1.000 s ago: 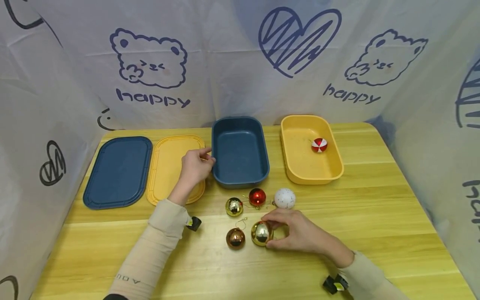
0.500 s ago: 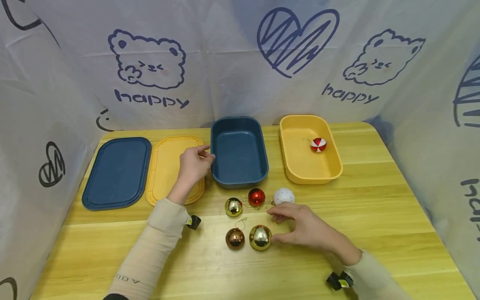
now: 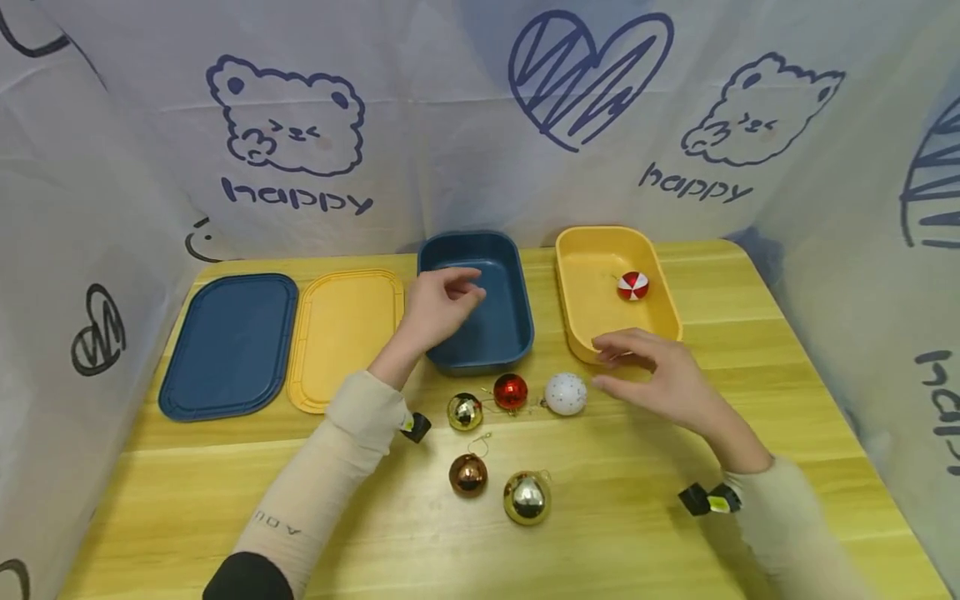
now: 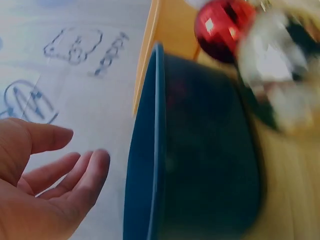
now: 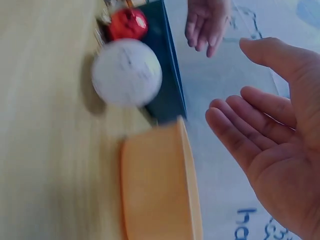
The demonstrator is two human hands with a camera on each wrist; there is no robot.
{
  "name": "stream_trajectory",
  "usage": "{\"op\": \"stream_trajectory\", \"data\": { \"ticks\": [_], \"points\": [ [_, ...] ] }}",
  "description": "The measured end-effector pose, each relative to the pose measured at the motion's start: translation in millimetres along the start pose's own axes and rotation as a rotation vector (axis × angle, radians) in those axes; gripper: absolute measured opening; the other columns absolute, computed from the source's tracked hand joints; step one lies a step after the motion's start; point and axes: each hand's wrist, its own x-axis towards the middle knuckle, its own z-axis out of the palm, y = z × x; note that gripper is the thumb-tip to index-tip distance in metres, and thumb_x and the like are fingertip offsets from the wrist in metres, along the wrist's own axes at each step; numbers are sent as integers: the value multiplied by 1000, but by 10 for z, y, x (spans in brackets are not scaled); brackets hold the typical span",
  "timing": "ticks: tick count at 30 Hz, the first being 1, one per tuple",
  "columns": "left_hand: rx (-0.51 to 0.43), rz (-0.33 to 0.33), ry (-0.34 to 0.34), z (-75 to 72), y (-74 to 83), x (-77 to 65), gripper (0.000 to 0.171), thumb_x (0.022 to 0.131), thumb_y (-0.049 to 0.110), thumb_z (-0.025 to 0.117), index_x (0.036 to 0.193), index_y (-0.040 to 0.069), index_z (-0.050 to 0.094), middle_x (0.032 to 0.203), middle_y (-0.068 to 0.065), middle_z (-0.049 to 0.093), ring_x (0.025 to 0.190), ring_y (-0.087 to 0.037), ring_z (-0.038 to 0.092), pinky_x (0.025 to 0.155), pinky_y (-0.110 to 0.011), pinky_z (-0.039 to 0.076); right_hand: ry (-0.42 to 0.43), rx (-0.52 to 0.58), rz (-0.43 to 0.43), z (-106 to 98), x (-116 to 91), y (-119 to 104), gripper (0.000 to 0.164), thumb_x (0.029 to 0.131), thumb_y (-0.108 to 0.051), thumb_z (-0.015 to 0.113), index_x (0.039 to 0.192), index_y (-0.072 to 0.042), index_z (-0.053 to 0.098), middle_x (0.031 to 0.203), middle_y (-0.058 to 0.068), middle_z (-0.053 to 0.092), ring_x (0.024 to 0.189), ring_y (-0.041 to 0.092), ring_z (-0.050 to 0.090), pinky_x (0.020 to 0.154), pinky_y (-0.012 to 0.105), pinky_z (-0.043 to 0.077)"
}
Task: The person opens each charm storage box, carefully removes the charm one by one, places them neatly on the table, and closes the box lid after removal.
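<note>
Blue tub [image 3: 506, 317]: open side up on the tabletop [image 3: 637, 533], between the yellow lid [image 3: 345, 333] and the yellow tub [image 3: 588, 292].
Left hand [image 3: 442, 308]: over the left part of the blue tub's opening, fingers loosely bent, a clear gap between thumb and fingertips, nothing in its hold; the left wrist view shows it apart from the rim.
Right hand [image 3: 663, 379]: at the yellow tub's near end, fingers gently curved, thumb well spread from them, grasping nothing; the right wrist view shows it clear of the tub wall.
White ball [image 3: 565, 394]: speckled, on the tabletop just beside the right thumb, not touching it.
Red ball [image 3: 511, 391]: in front of the blue tub, between the white ball and the small gold ball [image 3: 465, 412].
Brown ball [image 3: 468, 475]: nearer the person, left of the large gold ball [image 3: 527, 497].
Red-and-white ball [image 3: 633, 286]: inside the yellow tub.
</note>
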Motion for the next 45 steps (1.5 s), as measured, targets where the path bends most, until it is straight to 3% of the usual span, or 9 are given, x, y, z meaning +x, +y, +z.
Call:
{"op": "stream_trajectory", "data": {
  "ticks": [7, 13, 22, 25, 30, 33, 37, 40, 45],
  "points": [
    [-74, -71, -196, 363, 142, 173, 40, 103, 23, 70, 141, 12, 69, 116, -9, 80, 102, -25, 77, 84, -37, 62, 87, -8, 86, -233, 222, 184, 41, 92, -9, 82, 130, -2, 71, 124, 19, 73, 98, 7, 73, 90, 13, 58],
    [-151, -93, -272, 589, 242, 279, 41, 101, 18, 70, 140, 7, 68, 114, -14, 80, 97, -27, 79, 85, -35, 64, 139, -11, 167, -327, 383, 365, 40, 92, -14, 83, 129, -5, 73, 127, 18, 73, 97, -3, 69, 90, 14, 57],
    [-224, -192, -369, 760, 313, 457, 50, 101, 16, 71, 146, -2, 60, 120, -21, 77, 106, -35, 78, 98, -46, 62, 192, -87, 239, -482, 581, 647, 44, 94, -25, 82, 131, -3, 72, 122, 20, 75, 94, -7, 65, 81, 5, 51],
    [-221, -227, -379, 832, 302, 502, 50, 101, 15, 71, 147, -3, 59, 122, -21, 76, 111, -37, 75, 100, -47, 61, 224, -112, 283, -531, 636, 732, 45, 95, -26, 81, 132, -2, 71, 122, 21, 75, 97, 2, 69, 79, 3, 50],
    [-201, -261, -369, 963, 303, 543, 49, 101, 12, 71, 145, -5, 59, 128, -22, 73, 112, -37, 75, 100, -46, 61, 230, -134, 337, -588, 698, 849, 49, 96, -21, 80, 136, 2, 67, 124, 24, 73, 110, 33, 71, 78, 0, 47],
    [-180, -270, -345, 1026, 331, 548, 48, 101, 10, 71, 144, -6, 60, 127, -23, 73, 109, -37, 76, 98, -46, 62, 223, -144, 347, -617, 719, 898, 51, 96, -22, 79, 138, 3, 65, 128, 25, 71, 114, 39, 70, 77, 0, 46],
    [-173, -303, -312, 1096, 376, 553, 46, 99, 6, 72, 143, -6, 61, 122, -23, 75, 102, -34, 78, 93, -43, 64, 211, -213, 320, -620, 743, 912, 52, 96, -18, 79, 139, 5, 64, 132, 27, 67, 119, 44, 68, 97, 29, 60],
    [-164, -332, -286, 1140, 398, 562, 46, 99, 4, 72, 143, -5, 62, 115, -22, 77, 96, -32, 80, 91, -42, 64, 203, -285, 283, -592, 764, 914, 50, 95, -13, 78, 139, 6, 64, 133, 29, 65, 121, 48, 66, 104, 58, 55],
    [-154, -360, -257, 1190, 413, 566, 46, 99, 3, 72, 143, -3, 63, 101, -20, 80, 90, -30, 80, 89, -42, 65, 203, -372, 226, -555, 779, 967, 46, 94, -11, 77, 135, 8, 66, 132, 30, 66, 120, 48, 64, 106, 61, 53]
  ]
}}
